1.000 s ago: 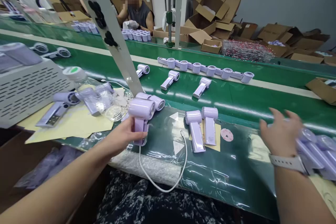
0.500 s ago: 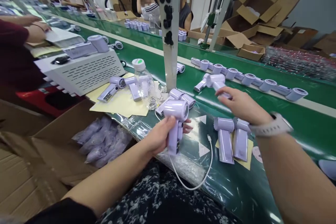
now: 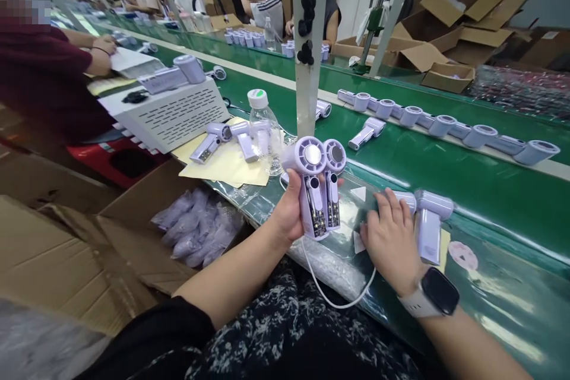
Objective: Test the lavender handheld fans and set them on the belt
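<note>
My left hand is closed around two lilac handheld fans, side by side and upright. Their round grilles face me, and the opened handles bare small circuit boards. My right hand, with a watch on its wrist, lies palm down with fingers apart over a lilac fan, hiding most of that fan's handle. Whether it touches the fan I cannot tell. Another fan rests beside it on yellow paper. A white cable loops along the table edge and runs under my right hand.
A clear bottle stands near more fans on yellow sheets. Behind it is a vented metal box. A post rises from the table. Fans line the green conveyor. A carton holds bagged parts. A co-worker sits at left.
My right hand has come back from a fan over the conveyor to the fans on the table. The fans in my left hand have turned to show their grilles and circuit boards.
</note>
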Demonstrator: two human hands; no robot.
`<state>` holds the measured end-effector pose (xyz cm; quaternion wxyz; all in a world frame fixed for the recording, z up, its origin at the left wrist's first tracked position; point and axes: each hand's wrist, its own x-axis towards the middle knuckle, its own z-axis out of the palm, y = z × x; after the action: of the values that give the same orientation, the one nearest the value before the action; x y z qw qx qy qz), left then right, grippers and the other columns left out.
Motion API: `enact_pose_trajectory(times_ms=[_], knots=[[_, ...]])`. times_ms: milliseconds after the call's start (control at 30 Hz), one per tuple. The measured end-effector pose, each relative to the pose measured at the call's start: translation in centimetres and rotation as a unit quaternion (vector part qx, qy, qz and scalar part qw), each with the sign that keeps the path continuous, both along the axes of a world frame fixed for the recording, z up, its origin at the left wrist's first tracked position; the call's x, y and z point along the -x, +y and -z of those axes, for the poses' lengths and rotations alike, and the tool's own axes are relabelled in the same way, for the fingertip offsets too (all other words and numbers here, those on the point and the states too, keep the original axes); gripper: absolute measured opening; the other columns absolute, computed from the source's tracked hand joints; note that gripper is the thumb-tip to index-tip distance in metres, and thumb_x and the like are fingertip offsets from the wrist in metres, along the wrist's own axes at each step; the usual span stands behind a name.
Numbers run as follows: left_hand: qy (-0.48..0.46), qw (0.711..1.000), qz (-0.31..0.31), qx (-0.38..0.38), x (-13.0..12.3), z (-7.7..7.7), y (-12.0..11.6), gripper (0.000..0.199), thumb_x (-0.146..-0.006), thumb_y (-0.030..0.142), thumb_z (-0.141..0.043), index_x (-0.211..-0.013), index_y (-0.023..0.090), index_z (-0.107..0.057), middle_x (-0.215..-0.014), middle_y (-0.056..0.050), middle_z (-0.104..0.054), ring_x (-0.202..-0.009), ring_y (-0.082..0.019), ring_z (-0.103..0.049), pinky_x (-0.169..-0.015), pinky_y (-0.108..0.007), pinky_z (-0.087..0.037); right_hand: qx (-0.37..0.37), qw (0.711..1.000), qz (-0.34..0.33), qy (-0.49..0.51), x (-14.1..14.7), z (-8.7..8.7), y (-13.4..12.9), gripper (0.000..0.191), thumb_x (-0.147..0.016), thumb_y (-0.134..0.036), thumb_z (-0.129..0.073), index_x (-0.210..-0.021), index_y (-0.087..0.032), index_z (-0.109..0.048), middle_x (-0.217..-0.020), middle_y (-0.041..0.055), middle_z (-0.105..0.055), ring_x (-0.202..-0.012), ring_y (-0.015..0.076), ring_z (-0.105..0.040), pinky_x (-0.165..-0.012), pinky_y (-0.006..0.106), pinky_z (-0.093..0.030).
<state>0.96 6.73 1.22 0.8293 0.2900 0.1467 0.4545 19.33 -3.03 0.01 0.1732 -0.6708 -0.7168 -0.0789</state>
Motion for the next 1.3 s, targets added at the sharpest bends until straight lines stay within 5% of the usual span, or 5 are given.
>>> enact_pose_trajectory(times_ms=[233,600,933,1133,1300], knots=[[-0.002,0.999,-0.029,-0.022,-0.8,-1.9,-0.7,0.071,-0.066,0.084,-0.073,-0.088,0.018,-0.067,-0.107,-0.011,-0.078,-0.125,-0.036,-0.067,-0.102,-0.046,-0.058,0.234,0.8,-0.054,0.55,3.6,-3.2,-3.4,0.023,-0.092,-0.04,-0.059,-0.097,-0.02,-0.07,-0.067,0.002,-0.068,-0.063,0.0202,-0.067,-0.063,0.031,-0.054],[0.013,0.996,-0.029,-0.08,-2.7,-3.2,-1.8,0.08,-0.057,0.098,-0.062,-0.069,0.02,-0.054,-0.104,-0.014,-0.075,-0.129,-0.039,-0.061,-0.094,-0.048,-0.059,0.06,0.698,-0.036,0.713,7.9,-2.3,-4.2,0.044,-0.101,-0.053,-0.058,-0.069,-0.023,-0.055,-0.043,-0.0071,-0.045,-0.041,0.0133,-0.05,-0.051,0.027,-0.05],[-0.058,0.997,-0.036,-0.026,-2.1,-2.9,-2.1,0.076,-0.067,0.094,-0.059,-0.069,0.018,-0.057,-0.103,-0.01,-0.074,-0.095,-0.025,-0.073,-0.074,-0.035,-0.059,0.033,0.857,-0.142,0.494,6.2,-2.9,-4.4,0.027,-0.106,-0.034,-0.049,-0.087,-0.024,-0.066,-0.093,0.0022,-0.07,-0.087,0.0173,-0.067,-0.077,0.026,-0.05],[-0.07,0.997,-0.035,-0.02,-1.4,-3.9,-2.1,0.073,-0.068,0.091,-0.063,-0.067,0.018,-0.057,-0.113,-0.009,-0.075,-0.099,-0.023,-0.072,-0.079,-0.033,-0.06,0.019,0.842,-0.066,0.535,6.9,-3.0,-4.3,0.039,-0.106,-0.04,-0.052,-0.071,-0.022,-0.058,-0.068,0.0007,-0.064,-0.062,0.0154,-0.061,-0.058,0.025,-0.046],[-0.032,0.994,-0.066,-0.078,-1.7,-3.2,-3.4,0.079,-0.058,0.097,-0.062,-0.063,0.018,-0.059,-0.116,-0.01,-0.074,-0.108,-0.03,-0.072,-0.085,-0.038,-0.06,0.037,0.733,-0.003,0.679,7.9,-2.2,-4.4,0.049,-0.104,-0.054,-0.052,-0.065,-0.023,-0.051,-0.046,-0.0047,-0.047,-0.044,0.0137,-0.049,-0.048,0.025,-0.039]])
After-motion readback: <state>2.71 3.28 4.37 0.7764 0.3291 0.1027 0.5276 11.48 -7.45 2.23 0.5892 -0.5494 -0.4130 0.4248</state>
